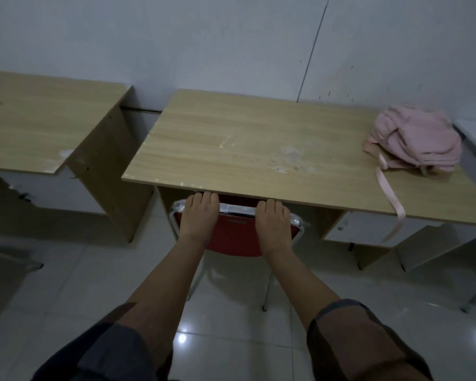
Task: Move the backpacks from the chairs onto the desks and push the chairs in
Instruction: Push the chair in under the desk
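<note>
Both hands grip the top rail of the red chair, which serves here as the landmark: the left hand closes over the rail near its left corner and the right hand over it nearer the right corner, fingers curled over the far side so their tips are hidden, the two hands well apart with a stretch of shiny rail between them. The chair's backrest stands just at the front edge of the worktop, its seat out of sight beneath; the fingers lie close under that edge, and whether they touch it cannot be told. Its metal legs stand on the pale tiled floor on the near side of the chair. The pink backpack lies on the same worktop, far to the right of the chair and near the worktop's right end, slumped flat, with one pink strap trailing over the front edge and hanging down. To the left of the chair, across a gap, stands a second worktop. Dark sleeves are pushed up both forearms.
</note>
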